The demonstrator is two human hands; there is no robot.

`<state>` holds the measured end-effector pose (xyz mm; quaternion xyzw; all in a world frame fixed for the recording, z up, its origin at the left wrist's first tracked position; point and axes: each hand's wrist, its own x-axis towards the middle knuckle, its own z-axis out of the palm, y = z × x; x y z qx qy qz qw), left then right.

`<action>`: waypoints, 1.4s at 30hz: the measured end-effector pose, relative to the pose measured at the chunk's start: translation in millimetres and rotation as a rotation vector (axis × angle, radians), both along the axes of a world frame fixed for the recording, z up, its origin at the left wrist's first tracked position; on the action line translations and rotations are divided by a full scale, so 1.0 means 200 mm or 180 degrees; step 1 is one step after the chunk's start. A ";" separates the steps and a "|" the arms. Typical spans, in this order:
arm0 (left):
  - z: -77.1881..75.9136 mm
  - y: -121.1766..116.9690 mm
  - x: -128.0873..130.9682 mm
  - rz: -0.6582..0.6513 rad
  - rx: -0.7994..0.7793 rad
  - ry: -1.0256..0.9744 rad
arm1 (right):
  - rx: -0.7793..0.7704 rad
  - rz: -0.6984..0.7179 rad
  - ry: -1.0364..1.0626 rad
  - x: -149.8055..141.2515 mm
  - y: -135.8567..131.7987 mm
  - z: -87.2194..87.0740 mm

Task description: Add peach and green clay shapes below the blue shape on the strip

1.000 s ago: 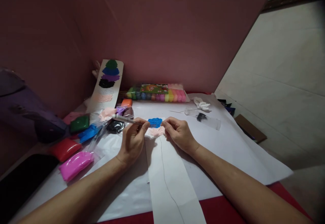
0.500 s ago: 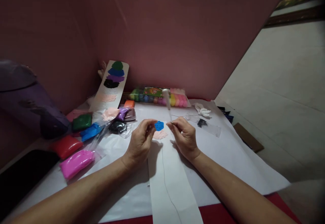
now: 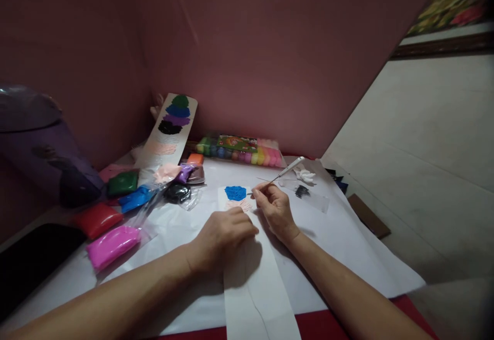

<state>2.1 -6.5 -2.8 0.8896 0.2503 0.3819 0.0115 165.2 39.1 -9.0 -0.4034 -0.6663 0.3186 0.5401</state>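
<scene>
A long white paper strip (image 3: 258, 293) lies on the table in front of me. At its far end sits a blue clay patch (image 3: 235, 193) above a pale pink clay patch (image 3: 242, 205). My left hand (image 3: 224, 234) rests on the strip just below the patches, knuckles up and fingers curled down onto the paper. To the right of the patches, my right hand (image 3: 273, 207) pinches a thin white modelling tool (image 3: 287, 168), tip toward the blue clay.
Clay bags in pink (image 3: 111, 245), red (image 3: 96, 219), blue (image 3: 135, 198), green (image 3: 122, 182) and black (image 3: 176, 193) lie at left. A finished strip (image 3: 170, 126) leans on the wall beside a clay pack (image 3: 239, 150). White clay pieces (image 3: 305, 175) sit at right. A dark phone (image 3: 34, 260) lies near left.
The tool passed from my left hand to my right. My left hand let go of the blue clay, which now lies on the strip, and moved down onto the paper.
</scene>
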 end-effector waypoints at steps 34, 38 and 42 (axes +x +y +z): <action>-0.03 -0.07 0.06 0.0035 0.1243 0.1126 | -0.0625 0.0287 -0.0277 -0.02 -0.03 0.00; -0.03 -0.07 0.06 0.0022 0.1204 0.1091 | -0.0631 0.0309 -0.0386 -0.02 -0.03 0.00; -0.03 -0.07 0.06 0.0021 0.1218 0.1134 | -0.0542 0.0287 -0.0526 -0.02 -0.03 0.00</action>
